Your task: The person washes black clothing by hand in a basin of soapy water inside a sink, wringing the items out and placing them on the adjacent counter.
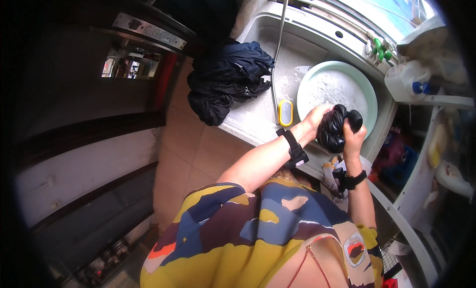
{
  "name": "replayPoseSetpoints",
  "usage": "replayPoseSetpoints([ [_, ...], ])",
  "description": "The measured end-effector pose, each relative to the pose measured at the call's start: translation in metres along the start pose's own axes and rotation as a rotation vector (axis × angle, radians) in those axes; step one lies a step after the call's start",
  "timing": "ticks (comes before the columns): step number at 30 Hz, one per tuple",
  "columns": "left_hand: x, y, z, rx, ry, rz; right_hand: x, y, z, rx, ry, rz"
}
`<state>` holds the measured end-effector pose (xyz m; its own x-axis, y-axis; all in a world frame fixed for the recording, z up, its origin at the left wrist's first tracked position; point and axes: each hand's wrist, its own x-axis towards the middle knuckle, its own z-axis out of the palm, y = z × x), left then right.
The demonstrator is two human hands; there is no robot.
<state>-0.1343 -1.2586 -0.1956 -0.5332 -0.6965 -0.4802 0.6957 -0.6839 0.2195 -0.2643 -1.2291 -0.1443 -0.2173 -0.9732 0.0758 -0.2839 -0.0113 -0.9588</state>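
Note:
A bunched, glossy wet black cloth (331,133) is gripped between both hands above the near rim of a pale green basin (373,102). My left hand (315,119) holds its left side, the fingers partly hidden behind it. On the right, my right hand (354,138) is closed around another part, and a rounded bulge of cloth sticks out by the fingers. Foamy, whitish water (334,85) fills the basin. The basin stands in a grey stone-like sink (290,87).
Dark garments (230,79) hang over the sink's left front edge. A yellow-rimmed oval soap dish or brush (285,112) lies near a grey hose (277,57). Green-handled taps (381,50) are at the back right. A white jug with a blue cap (407,81) stands beside the sink.

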Motion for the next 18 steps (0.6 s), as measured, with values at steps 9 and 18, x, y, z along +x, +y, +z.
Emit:
replayPoseSetpoints([
  [9, -0.032, 0.044, -0.035, 0.024, 0.021, -0.082, -0.012, -0.018, 0.056, -0.032, -0.043, -0.095],
  [18, -0.094, 0.093, -0.07, 0.039, 0.017, 0.027, -0.04, -0.027, 0.125, 0.006, -0.096, -0.021],
])
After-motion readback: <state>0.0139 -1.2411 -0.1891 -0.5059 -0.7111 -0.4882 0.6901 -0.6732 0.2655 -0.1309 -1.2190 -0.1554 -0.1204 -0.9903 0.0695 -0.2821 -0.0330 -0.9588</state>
